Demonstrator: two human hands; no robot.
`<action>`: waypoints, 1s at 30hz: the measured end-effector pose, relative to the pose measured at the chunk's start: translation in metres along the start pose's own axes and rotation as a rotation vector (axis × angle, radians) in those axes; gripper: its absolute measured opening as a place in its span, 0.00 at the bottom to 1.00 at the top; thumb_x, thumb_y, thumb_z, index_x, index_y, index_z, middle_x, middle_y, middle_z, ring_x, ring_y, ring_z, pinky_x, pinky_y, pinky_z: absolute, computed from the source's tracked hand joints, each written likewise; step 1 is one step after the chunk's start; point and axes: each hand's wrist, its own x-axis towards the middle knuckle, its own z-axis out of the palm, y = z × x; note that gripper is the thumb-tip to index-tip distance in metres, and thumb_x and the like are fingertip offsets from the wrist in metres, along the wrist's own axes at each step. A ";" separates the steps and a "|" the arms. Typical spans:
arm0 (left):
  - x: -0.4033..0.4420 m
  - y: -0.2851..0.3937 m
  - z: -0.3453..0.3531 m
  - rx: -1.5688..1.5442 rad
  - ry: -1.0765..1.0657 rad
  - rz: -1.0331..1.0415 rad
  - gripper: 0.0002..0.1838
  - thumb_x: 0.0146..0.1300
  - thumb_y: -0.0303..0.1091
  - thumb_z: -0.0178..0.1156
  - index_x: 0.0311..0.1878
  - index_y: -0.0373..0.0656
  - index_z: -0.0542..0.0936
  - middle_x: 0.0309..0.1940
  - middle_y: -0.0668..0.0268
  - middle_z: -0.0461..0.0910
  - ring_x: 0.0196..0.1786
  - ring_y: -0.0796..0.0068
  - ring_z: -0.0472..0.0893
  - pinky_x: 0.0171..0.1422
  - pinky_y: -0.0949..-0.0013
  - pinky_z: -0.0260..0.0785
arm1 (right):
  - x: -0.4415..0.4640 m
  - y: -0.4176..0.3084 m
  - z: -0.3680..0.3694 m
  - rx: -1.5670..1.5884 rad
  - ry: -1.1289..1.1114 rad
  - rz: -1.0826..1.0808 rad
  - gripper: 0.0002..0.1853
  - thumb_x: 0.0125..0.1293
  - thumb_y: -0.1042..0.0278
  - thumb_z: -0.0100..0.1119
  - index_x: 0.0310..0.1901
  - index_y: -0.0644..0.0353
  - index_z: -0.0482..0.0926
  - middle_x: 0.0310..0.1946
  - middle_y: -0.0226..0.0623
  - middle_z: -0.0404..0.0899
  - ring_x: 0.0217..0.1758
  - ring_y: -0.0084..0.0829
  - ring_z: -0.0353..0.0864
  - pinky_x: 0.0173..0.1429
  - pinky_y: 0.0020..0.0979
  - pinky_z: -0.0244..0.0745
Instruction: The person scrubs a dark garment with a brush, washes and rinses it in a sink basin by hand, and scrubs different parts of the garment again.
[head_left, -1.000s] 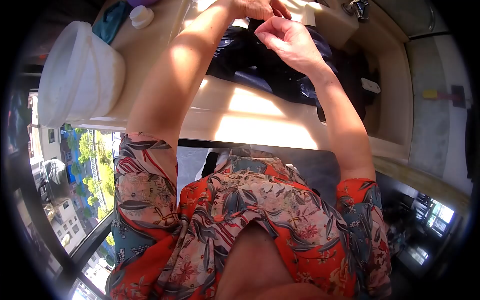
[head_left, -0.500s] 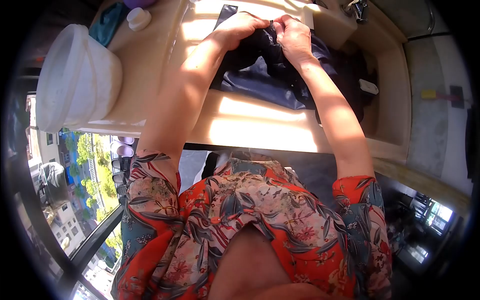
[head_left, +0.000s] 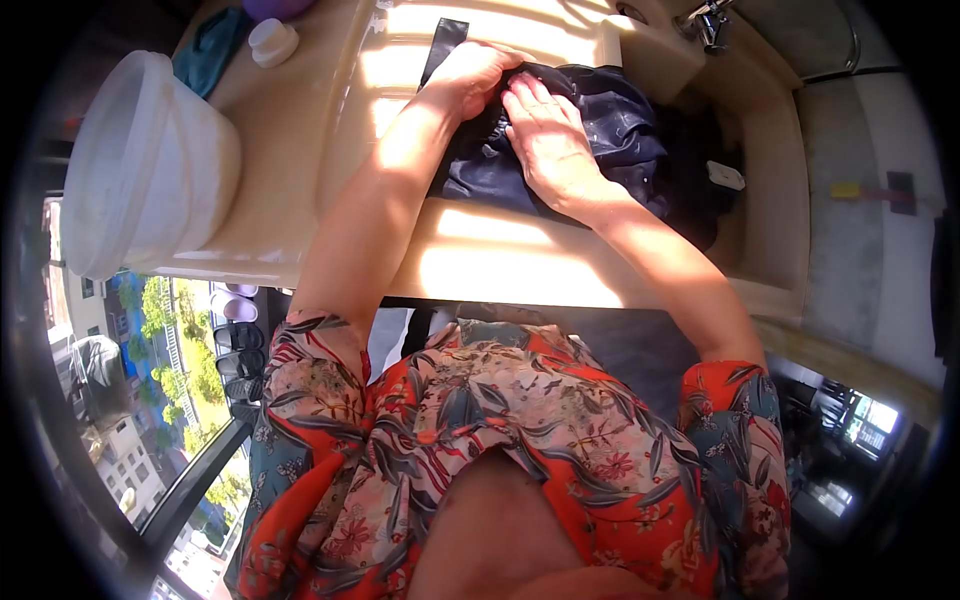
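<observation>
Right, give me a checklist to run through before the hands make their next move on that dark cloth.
1. Left hand touching the dark cloth: ok, at its far part.
2. Right hand on the cloth: ok, laid on top with fingers extended.
3. Cloth smooth: not ok, creased and bunched to the right of the right hand.
4. Small white block clear of both hands: ok, apart to the right.
5. White bucket clear of the cloth: ok, well off to the left.
6. Tap fully shut: cannot tell.
</observation>
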 end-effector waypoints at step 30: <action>-0.038 0.012 -0.008 0.384 -0.069 0.030 0.11 0.64 0.27 0.49 0.44 0.35 0.78 0.34 0.65 0.80 0.36 0.82 0.76 0.43 0.79 0.69 | -0.041 0.008 -0.069 0.367 -0.370 0.008 0.24 0.60 0.74 0.49 0.60 0.62 0.63 0.60 0.43 0.64 0.68 0.36 0.56 0.69 0.42 0.45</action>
